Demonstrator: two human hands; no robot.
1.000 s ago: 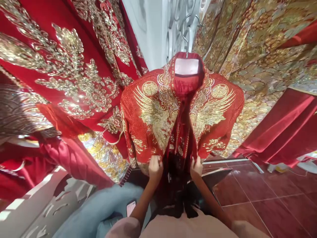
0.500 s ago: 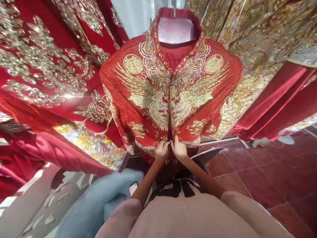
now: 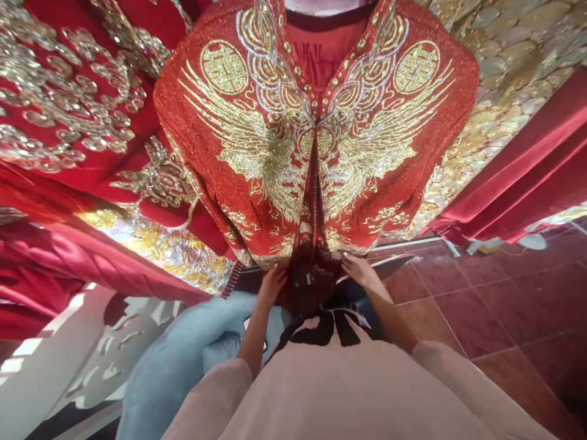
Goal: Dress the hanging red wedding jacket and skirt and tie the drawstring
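Note:
A red jacket [image 3: 257,214] with gold phoenix embroidery and a beaded collar hangs in front of me, its front parted below the round clasp. Through the gap a darker red lining or inner layer shows. My left hand [image 3: 274,282] is at the hem on the left side of the opening, its fingers closed at the edge. On the other side, my right hand [image 3: 362,271] has its fingertips at the hem, thumb and fingers bent lightly on it. The hem partly hides the fingertips of both hands.
Red fabric with silver beading [image 3: 82,91] hangs at left, gold sequinned fabric [image 3: 513,73] at right. A person's light blue clothing [image 3: 174,360] and a phone [image 3: 247,324] are close by my left arm. A white carved panel [image 3: 96,348] stands at lower left, over red floor tiles [image 3: 477,311].
My hands have moved apart from the middle of the jacket's front to either side of the hem. The lower opening is wider, and the jacket looks closer.

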